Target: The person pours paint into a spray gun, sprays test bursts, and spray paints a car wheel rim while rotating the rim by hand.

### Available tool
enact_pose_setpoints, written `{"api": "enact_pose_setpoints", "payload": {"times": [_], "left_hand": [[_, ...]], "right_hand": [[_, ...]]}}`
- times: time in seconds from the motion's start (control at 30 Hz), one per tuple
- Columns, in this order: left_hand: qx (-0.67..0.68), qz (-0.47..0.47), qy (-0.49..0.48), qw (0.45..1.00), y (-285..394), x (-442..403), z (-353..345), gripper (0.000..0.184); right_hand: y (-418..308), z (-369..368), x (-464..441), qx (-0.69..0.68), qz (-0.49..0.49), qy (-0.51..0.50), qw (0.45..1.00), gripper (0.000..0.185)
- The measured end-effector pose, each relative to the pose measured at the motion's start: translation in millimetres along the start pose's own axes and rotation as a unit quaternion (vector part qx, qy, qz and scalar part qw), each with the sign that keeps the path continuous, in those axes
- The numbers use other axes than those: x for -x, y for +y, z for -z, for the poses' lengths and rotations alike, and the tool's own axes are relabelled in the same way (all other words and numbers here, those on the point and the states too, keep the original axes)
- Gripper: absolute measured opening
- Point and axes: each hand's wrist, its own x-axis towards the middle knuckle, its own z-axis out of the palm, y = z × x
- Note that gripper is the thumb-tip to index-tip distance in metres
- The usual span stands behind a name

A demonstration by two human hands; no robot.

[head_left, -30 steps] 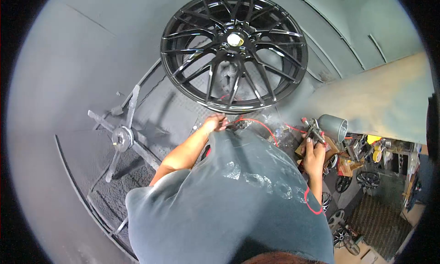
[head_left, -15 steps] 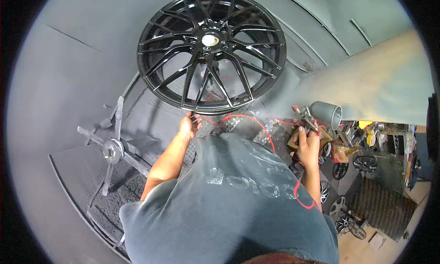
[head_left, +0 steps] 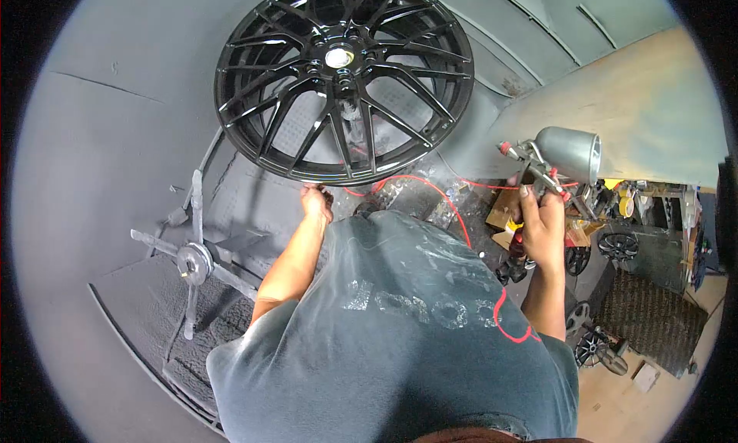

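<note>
A glossy black wheel rim (head_left: 335,120) with many thin spokes is held up in front of me, face toward me. My left hand (head_left: 316,203) is at its lower edge, fingers curled and partly hidden beneath the rim. Out to the right, my right hand (head_left: 543,229) grips a spray gun (head_left: 544,175), the fingers wrapped round its handle. The gun's grey metal cup (head_left: 569,152) tilts sideways, its round end facing right. Its nozzle points left and upward, apart from the wheel.
A red hose (head_left: 450,204) runs across the floor. Left stands a paint-crusted spoked stand (head_left: 194,263). Cardboard boxes (head_left: 503,212), a yellow tape roll (head_left: 626,204) and several other wheels (head_left: 619,246) are at the right. Grey booth walls (head_left: 115,151) surround the wheel.
The wheel's spokes have turned, and the wheel sits slightly higher and further left in view. My right hand with the spray gun has moved right and nearer. My left hand stays by the lower edge.
</note>
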Motion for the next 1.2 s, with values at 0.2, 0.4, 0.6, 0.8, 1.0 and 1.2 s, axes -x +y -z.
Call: {"api": "enact_pose_setpoints", "payload": {"times": [0.2, 0.4, 0.6, 0.8, 1.0, 1.2], "left_hand": [[-0.004, 0.047, -0.076, 0.996, -35, 18, -5, 0.018], [-0.109, 0.124, -0.188, 0.968, -29, 36, -10, 0.018], [-0.094, 0.104, -0.172, 0.975, -34, 34, -19, 0.014], [-0.103, 0.103, -0.185, 0.972, -37, 41, -30, 0.016], [-0.124, 0.106, -0.197, 0.967, -33, 51, -36, 0.020], [-0.126, 0.117, -0.197, 0.965, -33, 53, -41, 0.021]], "right_hand": [[-40, 1, -7, 0.019, 0.037, -0.010, 0.999, 0.021], [-72, -5, -19, 0.021, 0.051, -0.032, 0.998, 0.019], [-94, -6, -46, 0.101, 0.100, -0.087, 0.986, 0.019], [-83, 1, -82, 0.124, 0.126, -0.029, 0.984, 0.019], [-74, 23, -101, 0.159, 0.083, 0.031, 0.983, 0.016], [-47, 45, -116, 0.203, 0.081, 0.084, 0.972, 0.019]]}}
